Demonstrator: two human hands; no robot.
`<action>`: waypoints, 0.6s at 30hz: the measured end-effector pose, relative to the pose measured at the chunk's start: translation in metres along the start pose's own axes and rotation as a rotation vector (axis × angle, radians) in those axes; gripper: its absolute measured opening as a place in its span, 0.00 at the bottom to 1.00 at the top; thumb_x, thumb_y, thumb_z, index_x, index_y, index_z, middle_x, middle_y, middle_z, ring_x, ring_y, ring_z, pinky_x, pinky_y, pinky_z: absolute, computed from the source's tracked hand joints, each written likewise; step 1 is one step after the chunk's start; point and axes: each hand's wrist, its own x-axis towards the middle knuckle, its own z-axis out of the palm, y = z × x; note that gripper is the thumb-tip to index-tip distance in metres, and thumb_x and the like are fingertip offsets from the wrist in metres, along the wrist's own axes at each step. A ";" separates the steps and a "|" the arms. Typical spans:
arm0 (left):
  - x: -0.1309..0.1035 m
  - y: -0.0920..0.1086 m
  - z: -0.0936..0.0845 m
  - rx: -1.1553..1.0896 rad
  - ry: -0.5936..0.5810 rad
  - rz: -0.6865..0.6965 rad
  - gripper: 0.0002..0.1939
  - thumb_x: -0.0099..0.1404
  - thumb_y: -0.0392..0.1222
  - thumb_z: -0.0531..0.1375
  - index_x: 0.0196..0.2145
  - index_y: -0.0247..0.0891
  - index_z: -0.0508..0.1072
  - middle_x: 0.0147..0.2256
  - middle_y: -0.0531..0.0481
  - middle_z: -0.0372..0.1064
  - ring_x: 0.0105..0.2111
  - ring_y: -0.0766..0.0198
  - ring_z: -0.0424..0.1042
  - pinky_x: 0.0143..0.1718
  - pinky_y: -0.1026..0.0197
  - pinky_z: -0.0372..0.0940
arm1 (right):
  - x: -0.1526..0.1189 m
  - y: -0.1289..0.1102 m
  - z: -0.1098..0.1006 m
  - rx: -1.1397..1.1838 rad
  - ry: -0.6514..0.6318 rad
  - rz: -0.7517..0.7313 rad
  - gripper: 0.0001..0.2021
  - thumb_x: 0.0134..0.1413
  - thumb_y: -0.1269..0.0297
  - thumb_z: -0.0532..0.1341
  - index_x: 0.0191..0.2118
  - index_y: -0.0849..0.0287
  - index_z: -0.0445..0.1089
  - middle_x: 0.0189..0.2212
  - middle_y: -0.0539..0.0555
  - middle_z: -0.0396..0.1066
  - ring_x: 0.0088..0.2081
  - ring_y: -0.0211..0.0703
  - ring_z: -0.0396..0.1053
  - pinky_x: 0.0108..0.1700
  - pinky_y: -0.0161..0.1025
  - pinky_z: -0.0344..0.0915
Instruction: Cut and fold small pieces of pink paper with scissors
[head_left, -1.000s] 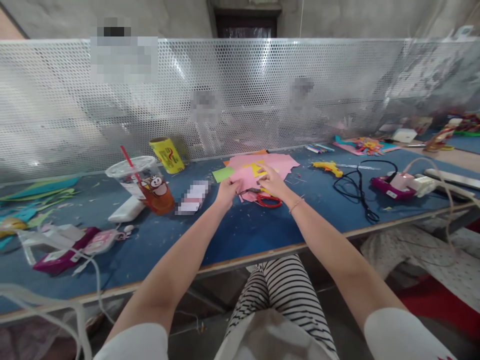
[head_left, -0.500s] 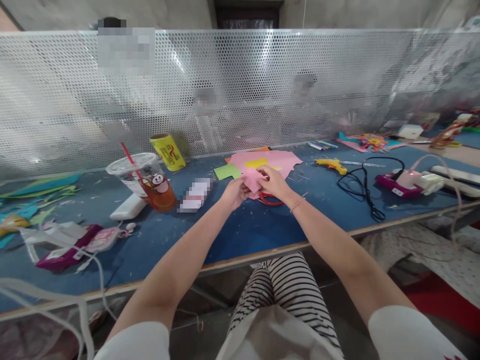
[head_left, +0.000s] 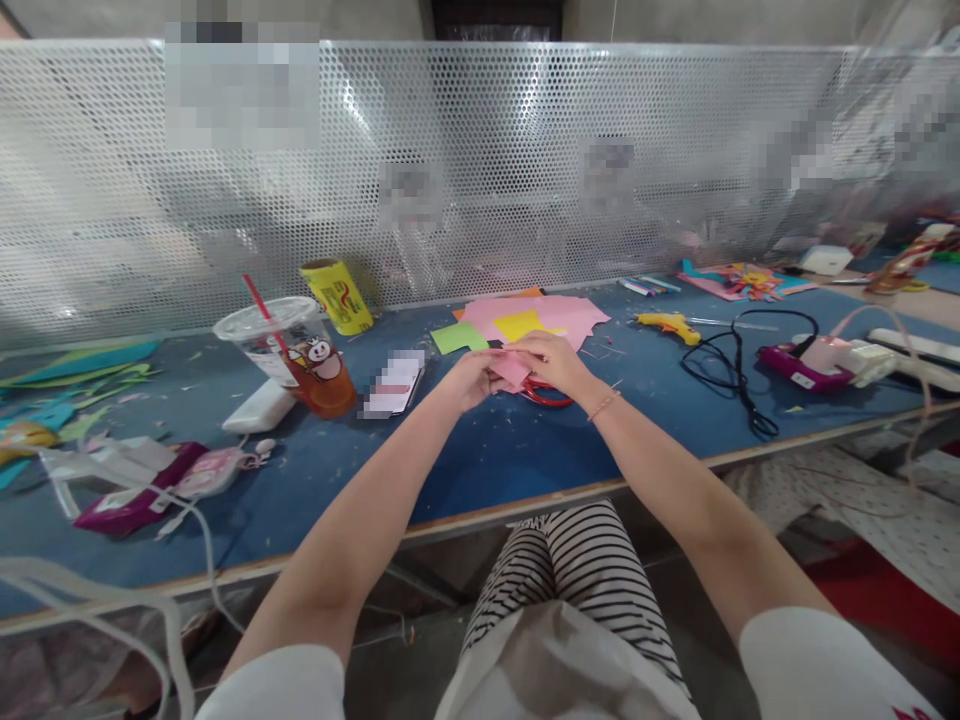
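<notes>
Between my two hands is a small piece of pink paper (head_left: 511, 371). My left hand (head_left: 474, 381) is closed on its left side, and my right hand (head_left: 556, 360) grips its upper right edge, fingers laid over the top. Red-handled scissors (head_left: 547, 394) lie under and beside my right hand, their blades hidden. Just beyond my hands, a large pink sheet (head_left: 581, 318) lies on the table with a yellow piece of paper (head_left: 517, 324) on it. A green piece of paper (head_left: 456, 338) sits at its left.
Left of my hands are a phone (head_left: 395, 384), a plastic cup of drink (head_left: 319, 375) with a red straw, a white box-like device (head_left: 259, 407) and a yellow roll (head_left: 339, 298). A yellow glue gun (head_left: 667, 325) and purple power strip (head_left: 799, 370) lie right. A perforated metal screen (head_left: 495, 180) stands behind.
The pink paper has tipped flatter, and my right hand's fingers have come further over its top edge. Both hands remain on it. The view has shifted slightly.
</notes>
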 end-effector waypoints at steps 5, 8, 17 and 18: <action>-0.004 0.011 -0.004 -0.071 -0.085 -0.110 0.09 0.51 0.29 0.52 0.29 0.28 0.72 0.24 0.43 0.71 0.27 0.63 0.72 0.35 0.59 0.69 | -0.002 -0.001 -0.006 -0.019 -0.041 -0.107 0.17 0.52 0.73 0.53 0.43 0.48 0.71 0.43 0.52 0.67 0.45 0.41 0.64 0.49 0.44 0.62; -0.005 0.015 -0.006 -0.125 -0.102 -0.143 0.11 0.53 0.34 0.51 0.29 0.27 0.72 0.25 0.40 0.72 0.29 0.58 0.73 0.38 0.54 0.68 | -0.002 -0.001 -0.007 -0.034 -0.080 -0.127 0.18 0.52 0.74 0.53 0.45 0.48 0.70 0.44 0.53 0.66 0.46 0.42 0.63 0.51 0.46 0.61; -0.002 0.011 -0.010 -0.066 -0.239 -0.038 0.11 0.54 0.34 0.57 0.37 0.29 0.72 0.31 0.41 0.73 0.31 0.60 0.73 0.37 0.57 0.69 | -0.002 -0.004 -0.007 -0.055 -0.120 -0.139 0.21 0.49 0.78 0.52 0.44 0.48 0.70 0.48 0.50 0.66 0.50 0.41 0.63 0.54 0.46 0.59; -0.001 0.010 -0.010 -0.044 -0.230 -0.002 0.11 0.53 0.31 0.59 0.37 0.30 0.72 0.30 0.43 0.73 0.29 0.63 0.73 0.36 0.60 0.69 | -0.002 -0.005 -0.006 -0.052 -0.119 -0.146 0.22 0.48 0.79 0.51 0.44 0.48 0.70 0.49 0.49 0.65 0.50 0.40 0.63 0.55 0.46 0.59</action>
